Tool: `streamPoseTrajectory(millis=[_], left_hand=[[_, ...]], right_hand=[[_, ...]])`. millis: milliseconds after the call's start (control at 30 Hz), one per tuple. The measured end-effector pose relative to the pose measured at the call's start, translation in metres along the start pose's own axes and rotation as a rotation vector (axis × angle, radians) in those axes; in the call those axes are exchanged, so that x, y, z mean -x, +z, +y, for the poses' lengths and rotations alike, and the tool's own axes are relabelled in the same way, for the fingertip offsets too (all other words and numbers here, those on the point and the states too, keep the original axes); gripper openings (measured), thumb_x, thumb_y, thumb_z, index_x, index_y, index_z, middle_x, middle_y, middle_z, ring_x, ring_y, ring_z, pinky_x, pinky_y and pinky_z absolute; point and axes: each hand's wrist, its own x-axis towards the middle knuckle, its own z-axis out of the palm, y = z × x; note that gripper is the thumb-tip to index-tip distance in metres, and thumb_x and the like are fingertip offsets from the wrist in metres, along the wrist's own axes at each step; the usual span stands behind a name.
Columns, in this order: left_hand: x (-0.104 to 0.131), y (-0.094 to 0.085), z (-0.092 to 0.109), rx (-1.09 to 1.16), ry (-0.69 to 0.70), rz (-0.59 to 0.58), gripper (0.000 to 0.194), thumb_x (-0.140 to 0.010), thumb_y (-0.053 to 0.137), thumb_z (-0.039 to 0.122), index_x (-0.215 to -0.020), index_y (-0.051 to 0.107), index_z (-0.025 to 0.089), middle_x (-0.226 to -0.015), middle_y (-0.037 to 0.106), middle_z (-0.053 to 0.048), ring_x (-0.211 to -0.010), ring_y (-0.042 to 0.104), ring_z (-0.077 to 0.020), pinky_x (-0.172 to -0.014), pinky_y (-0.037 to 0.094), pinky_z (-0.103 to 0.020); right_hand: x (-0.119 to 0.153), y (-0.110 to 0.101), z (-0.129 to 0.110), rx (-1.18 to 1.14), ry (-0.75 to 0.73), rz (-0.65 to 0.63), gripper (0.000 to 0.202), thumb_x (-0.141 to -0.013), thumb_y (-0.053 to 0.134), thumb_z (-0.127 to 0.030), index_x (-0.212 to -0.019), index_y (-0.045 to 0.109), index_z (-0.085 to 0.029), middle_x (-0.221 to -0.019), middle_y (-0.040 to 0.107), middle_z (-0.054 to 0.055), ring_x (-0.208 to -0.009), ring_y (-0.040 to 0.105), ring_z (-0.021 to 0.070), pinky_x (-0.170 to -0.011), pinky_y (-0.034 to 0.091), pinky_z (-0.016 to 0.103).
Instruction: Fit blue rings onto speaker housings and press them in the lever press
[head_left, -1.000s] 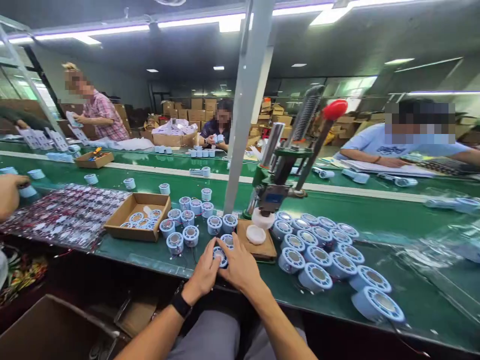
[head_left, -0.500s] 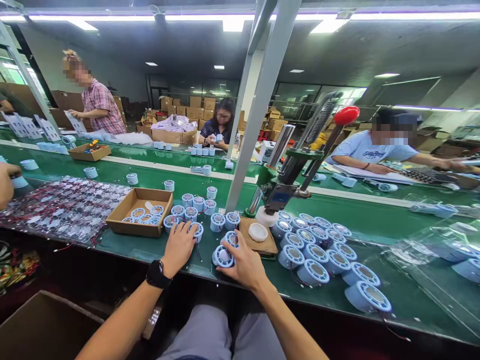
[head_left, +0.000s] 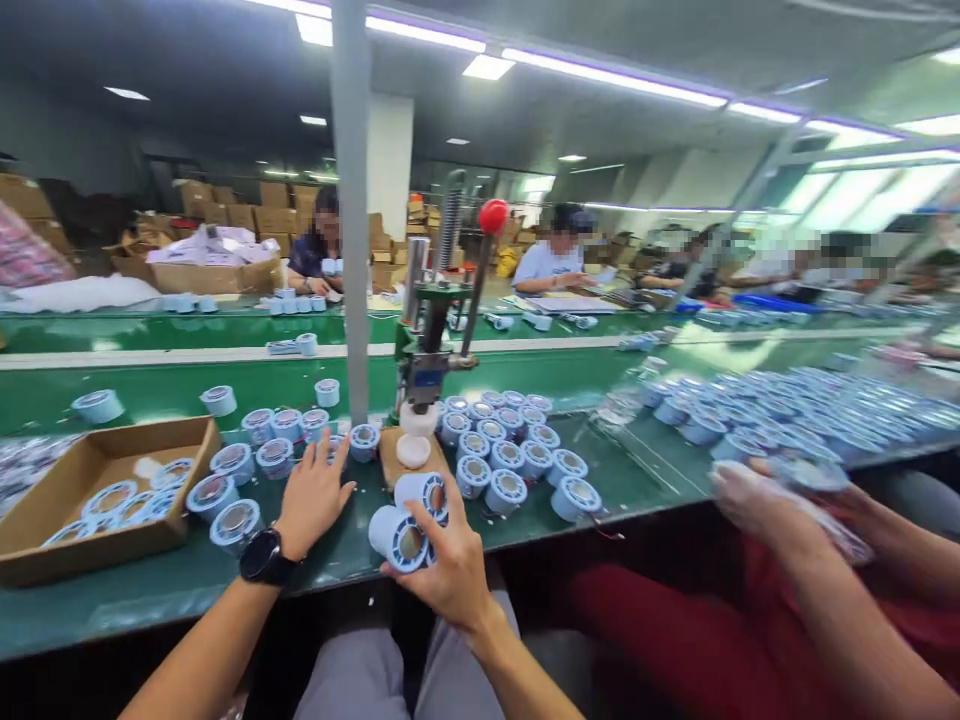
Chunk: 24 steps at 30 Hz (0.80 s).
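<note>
I held two cups (head_left: 399,535) in the right hand (head_left: 454,565), tipped together in front of the press (head_left: 431,350), presumably paired so one grip could span both. Left of the press, my left hand (head_left: 315,495) was spread wide beside loose cups (head_left: 235,524); I couldn't tell whether its fingertips touched one. Right of the press, grouped cups (head_left: 506,488) stood ring-side up on the tabletop (head_left: 337,552), perhaps for stability.
</note>
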Motion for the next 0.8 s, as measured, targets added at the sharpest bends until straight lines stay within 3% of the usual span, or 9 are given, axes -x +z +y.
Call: streamPoseTrajectory(millis=[133,233,367,433,533,700,800], left_hand=[[-0.01,0.011,-0.005,-0.08,0.059,-0.018,0.051,-0.094,0.048,0.034,-0.143,0.051,0.019,-0.147,0.048,-0.018,-0.131,0.046,-0.0406,-0.095,0.049,-0.053],[-0.011,0.013,-0.008,-0.107,0.094,0.024,0.049,-0.095,0.046,0.033,-0.14,0.054,0.018,-0.144,0.051,-0.018,-0.133,0.045,-0.0401,-0.102,0.044,-0.054],[-0.01,0.011,-0.008,-0.146,0.118,0.038,0.048,-0.094,0.047,0.029,-0.139,0.055,0.016,-0.143,0.053,-0.019,-0.135,0.044,-0.0398,-0.107,0.039,-0.056],[-0.009,0.011,-0.007,-0.143,0.11,0.03,0.048,-0.093,0.05,0.028,-0.139,0.055,0.017,-0.143,0.053,-0.019,-0.133,0.047,-0.0384,-0.107,0.04,-0.054],[-0.008,0.012,-0.006,-0.13,0.1,0.031,0.048,-0.091,0.054,0.026,-0.139,0.056,0.02,-0.143,0.054,-0.016,-0.133,0.049,-0.0362,-0.108,0.041,-0.053],[-0.003,0.013,-0.004,-0.12,0.067,0.022,0.051,-0.091,0.058,0.025,-0.141,0.053,0.023,-0.146,0.053,-0.011,-0.136,0.046,-0.034,-0.111,0.04,-0.052],[-0.002,0.011,-0.003,-0.084,0.051,-0.02,0.053,-0.09,0.06,0.025,-0.142,0.052,0.025,-0.148,0.051,-0.01,-0.138,0.044,-0.0337,-0.113,0.039,-0.052]], right_hand=[[0.011,-0.059,0.036,0.155,0.192,0.198,0.057,-0.076,0.071,-0.058,-0.12,0.066,-0.023,-0.157,0.022,0.013,-0.131,0.05,0.0346,-0.098,0.053,0.04],[-0.011,-0.111,0.091,0.385,0.453,0.261,0.055,-0.083,0.061,-0.061,-0.123,0.064,-0.023,-0.152,0.029,0.015,-0.127,0.051,0.0354,-0.097,0.052,0.045],[-0.068,-0.156,0.189,0.557,0.881,0.029,0.067,-0.087,0.052,-0.066,-0.142,0.05,-0.028,-0.145,0.034,0.019,-0.114,0.059,0.0337,-0.093,0.05,0.045],[-0.091,-0.162,0.231,0.548,0.974,-0.098,0.067,-0.088,0.052,-0.063,-0.144,0.049,-0.027,-0.138,0.041,0.023,-0.112,0.061,0.035,-0.092,0.048,0.046],[-0.11,-0.151,0.276,0.519,0.972,-0.222,0.065,-0.084,0.062,-0.057,-0.139,0.055,-0.023,-0.132,0.049,0.026,-0.115,0.059,0.0393,-0.092,0.047,0.049],[-0.118,-0.122,0.316,0.509,0.865,-0.336,0.071,-0.076,0.069,-0.058,-0.134,0.06,-0.016,-0.128,0.057,0.025,-0.123,0.053,0.0427,-0.096,0.045,0.053],[-0.129,-0.123,0.336,0.499,0.759,-0.311,0.067,-0.076,0.065,-0.059,-0.125,0.064,-0.013,-0.114,0.066,0.023,-0.119,0.057,0.0407,-0.097,0.046,0.05]])
